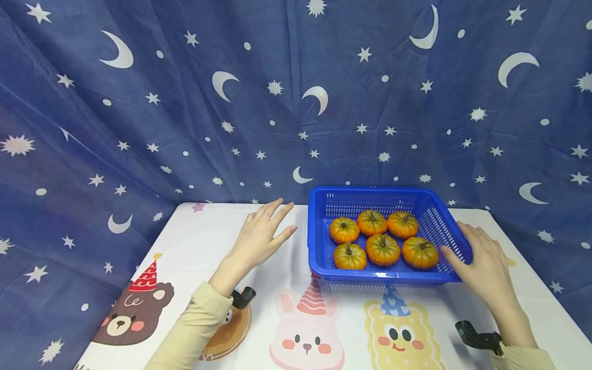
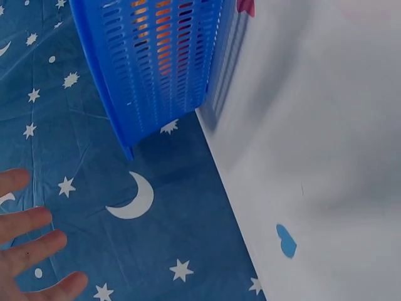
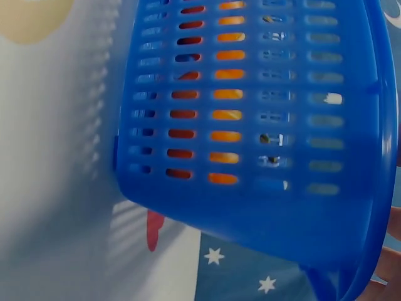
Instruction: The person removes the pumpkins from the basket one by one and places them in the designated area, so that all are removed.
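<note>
Several small orange-green pumpkins sit in two rows inside a blue plastic basket with slotted walls. In the head view my left hand hovers left of the basket, fingers spread and apart from it; its fingertips also show in the left wrist view. At the basket's right side is my right hand, its thumb overlapping the rim and its other fingers extended along the outside. Parts of those fingers appear beyond the rim in the right wrist view. Neither hand holds a pumpkin.
The basket stands near the back edge of a table with a white cartoon-print cloth. A dark blue curtain with moons and stars hangs behind and to the left. Black wrist mounts sit below both hands.
</note>
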Tool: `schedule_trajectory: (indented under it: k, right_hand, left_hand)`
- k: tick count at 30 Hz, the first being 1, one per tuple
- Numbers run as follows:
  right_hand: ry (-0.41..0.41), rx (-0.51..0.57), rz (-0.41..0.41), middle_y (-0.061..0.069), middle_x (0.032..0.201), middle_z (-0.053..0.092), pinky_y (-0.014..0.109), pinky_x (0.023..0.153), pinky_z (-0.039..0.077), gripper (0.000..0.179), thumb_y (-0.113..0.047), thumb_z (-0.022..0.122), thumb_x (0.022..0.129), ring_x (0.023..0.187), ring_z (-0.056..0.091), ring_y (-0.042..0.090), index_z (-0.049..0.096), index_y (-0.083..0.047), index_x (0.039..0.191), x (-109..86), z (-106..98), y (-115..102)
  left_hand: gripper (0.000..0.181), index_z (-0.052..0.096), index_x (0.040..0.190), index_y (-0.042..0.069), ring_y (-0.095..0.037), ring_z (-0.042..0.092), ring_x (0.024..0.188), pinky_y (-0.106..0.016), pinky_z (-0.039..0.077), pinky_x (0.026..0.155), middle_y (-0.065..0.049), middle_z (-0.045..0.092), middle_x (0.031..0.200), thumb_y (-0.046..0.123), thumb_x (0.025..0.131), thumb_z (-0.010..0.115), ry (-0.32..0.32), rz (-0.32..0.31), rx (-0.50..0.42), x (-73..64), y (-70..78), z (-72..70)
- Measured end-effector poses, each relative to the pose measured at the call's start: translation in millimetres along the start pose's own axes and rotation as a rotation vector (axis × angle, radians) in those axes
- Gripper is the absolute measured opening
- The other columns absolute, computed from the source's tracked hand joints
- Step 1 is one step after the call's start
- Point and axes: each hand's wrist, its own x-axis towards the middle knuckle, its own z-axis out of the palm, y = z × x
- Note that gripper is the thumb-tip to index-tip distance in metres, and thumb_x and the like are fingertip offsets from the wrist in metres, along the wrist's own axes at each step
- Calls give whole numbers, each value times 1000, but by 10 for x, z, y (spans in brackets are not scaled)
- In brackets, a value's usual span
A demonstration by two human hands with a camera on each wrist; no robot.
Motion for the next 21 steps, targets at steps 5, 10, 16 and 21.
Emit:
schedule_trajectory:
  k: [5,10,16,21]
  right_hand:
    - [-7,22,76,33,146,34,66,114,5,69,-39,55,94,140,21,52,30,-5,149,-54,-6,45]
    - [-6,33,129,35,145,35,69,110,14,69,-39,55,94,134,26,56,30,-6,150,-87,0,88]
    - [-9,57,160,36,141,38,75,98,25,66,-32,55,94,126,34,59,30,-4,149,-126,6,137]
    - [6,85,162,35,134,46,61,95,41,62,-23,55,93,118,43,53,35,-1,146,-173,41,178]
  left_hand:
    - [53,44,144,25,-30,43,135,-53,37,105,-8,44,148,50,97,46,2,3,-6,58,59,73]
    - [51,46,142,23,-29,46,133,-52,40,103,-8,47,146,48,97,47,3,24,-17,114,126,132]
    - [52,47,142,23,-28,47,132,-52,41,101,-7,49,144,49,97,47,-19,46,-50,194,222,199]
    - [51,47,141,23,-27,47,132,-52,41,102,-6,51,143,48,97,46,-51,63,-83,251,285,263]
